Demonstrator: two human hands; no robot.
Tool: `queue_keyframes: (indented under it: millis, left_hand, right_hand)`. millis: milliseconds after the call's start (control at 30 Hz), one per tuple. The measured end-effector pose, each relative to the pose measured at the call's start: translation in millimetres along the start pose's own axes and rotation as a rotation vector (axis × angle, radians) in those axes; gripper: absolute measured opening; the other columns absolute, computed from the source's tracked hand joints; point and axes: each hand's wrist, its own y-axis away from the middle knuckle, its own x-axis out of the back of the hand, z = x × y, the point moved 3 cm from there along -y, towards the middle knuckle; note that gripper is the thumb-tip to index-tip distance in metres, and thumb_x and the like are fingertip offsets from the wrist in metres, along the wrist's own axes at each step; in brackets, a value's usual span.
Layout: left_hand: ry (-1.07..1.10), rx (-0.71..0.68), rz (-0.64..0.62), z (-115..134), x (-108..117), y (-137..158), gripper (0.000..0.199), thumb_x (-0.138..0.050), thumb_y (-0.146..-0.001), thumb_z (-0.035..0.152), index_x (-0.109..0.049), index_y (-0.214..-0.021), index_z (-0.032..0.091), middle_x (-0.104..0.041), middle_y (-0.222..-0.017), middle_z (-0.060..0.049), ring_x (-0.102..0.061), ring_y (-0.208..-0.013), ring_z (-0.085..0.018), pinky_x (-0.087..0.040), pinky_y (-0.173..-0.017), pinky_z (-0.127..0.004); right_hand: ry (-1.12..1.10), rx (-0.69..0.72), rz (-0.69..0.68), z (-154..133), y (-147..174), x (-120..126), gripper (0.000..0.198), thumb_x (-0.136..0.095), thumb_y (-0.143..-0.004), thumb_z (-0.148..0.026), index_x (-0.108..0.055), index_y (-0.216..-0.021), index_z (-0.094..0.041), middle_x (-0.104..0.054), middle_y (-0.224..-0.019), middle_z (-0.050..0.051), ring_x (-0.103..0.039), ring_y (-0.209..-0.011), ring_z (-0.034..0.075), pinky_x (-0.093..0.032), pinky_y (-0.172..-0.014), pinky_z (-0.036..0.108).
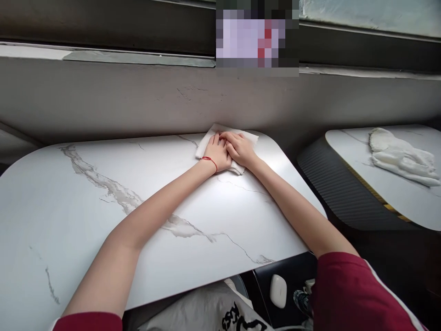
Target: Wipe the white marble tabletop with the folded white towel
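Note:
Near the far edge of the marbled white table (89, 243) lies a white cloth (204, 143), creased and spread under both hands. My left hand (219, 154), with a red string bracelet (211, 161) at the wrist, presses down on the cloth with its fingers stretched forward. From the other side my right hand (241, 148) rests on the cloth too. Its slightly bent fingers lap over the fingers of my left hand. Neither hand wraps round the cloth; part of it is hidden beneath them.
A grey wall (144, 101) borders the far table edge. To the right stands a second marbled table (354, 170) bearing a crumpled white cloth (401, 154). Below the near edge are a printed grey bag (193, 310) and a white rounded case (278, 291) on a dark surface.

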Motion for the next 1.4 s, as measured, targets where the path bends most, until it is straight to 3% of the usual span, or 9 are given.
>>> queue_keyframes:
  millis: [133,500,667,933,1200,1400]
  left_hand:
    - [0.043,-0.021,0.043,-2.9,-5.7,-0.8,0.063,-0.042,-0.095,0.028,-0.043,-0.154,0.004,-0.046,-0.158,-0.021,-0.031,-0.152,-0.040,-0.026,-0.124,-0.055]
    - [0.052,-0.020,0.021,-0.4,-2.5,1.1,0.063,-0.040,-0.096,0.028,-0.043,-0.153,-0.001,-0.046,-0.158,-0.022,-0.031,-0.152,-0.040,-0.024,-0.125,-0.052]
    - [0.081,0.055,-0.010,7.0,0.8,5.5,0.064,-0.039,-0.097,0.026,-0.039,-0.154,-0.002,-0.041,-0.161,-0.022,-0.025,-0.155,-0.039,-0.017,-0.129,-0.048]
    - [0.091,0.111,-0.071,22.3,8.0,22.8,0.069,-0.042,-0.097,0.027,-0.029,-0.160,0.002,-0.031,-0.167,-0.019,-0.016,-0.159,-0.035,-0.011,-0.130,-0.048]
    - [0.099,0.032,-0.167,74.3,17.1,73.5,0.074,-0.045,-0.098,0.029,-0.022,-0.163,0.004,-0.023,-0.171,-0.018,-0.011,-0.160,-0.035,-0.010,-0.132,-0.046]
    - [0.133,-0.233,-0.187,129.6,13.2,125.9,0.076,-0.050,-0.095,0.034,-0.027,-0.162,0.005,-0.028,-0.169,-0.018,-0.016,-0.159,-0.037,-0.013,-0.132,-0.047]
  right_hand:
    - [-0.002,-0.018,0.008,-0.6,1.7,-0.4,0.040,-0.028,-0.097,-0.028,-0.058,-0.122,-0.022,-0.068,-0.133,0.013,-0.063,-0.119,0.030,-0.046,-0.097,0.048]
    - [0.023,-0.066,-0.006,-1.7,2.7,-0.2,0.045,-0.024,-0.098,-0.032,-0.059,-0.125,-0.022,-0.068,-0.135,0.012,-0.062,-0.121,0.031,-0.047,-0.099,0.050]
    - [0.028,-0.076,-0.023,-4.0,3.6,2.1,0.043,-0.026,-0.096,-0.029,-0.059,-0.122,-0.023,-0.067,-0.136,0.011,-0.061,-0.124,0.030,-0.045,-0.102,0.050]
    - [-0.027,-0.154,-0.155,-24.1,17.2,10.9,0.047,-0.023,-0.097,-0.030,-0.054,-0.130,-0.018,-0.053,-0.154,0.015,-0.052,-0.140,0.029,-0.042,-0.105,0.052]
    - [-0.026,-0.235,-0.142,-67.5,87.4,39.8,0.043,-0.025,-0.101,-0.030,-0.052,-0.134,-0.023,-0.053,-0.155,0.013,-0.049,-0.143,0.030,-0.043,-0.104,0.053]
    - [0.041,-0.386,-0.059,-114.8,175.5,71.7,0.042,-0.027,-0.104,-0.034,-0.051,-0.138,-0.029,-0.054,-0.153,0.011,-0.051,-0.142,0.033,-0.047,-0.100,0.057]
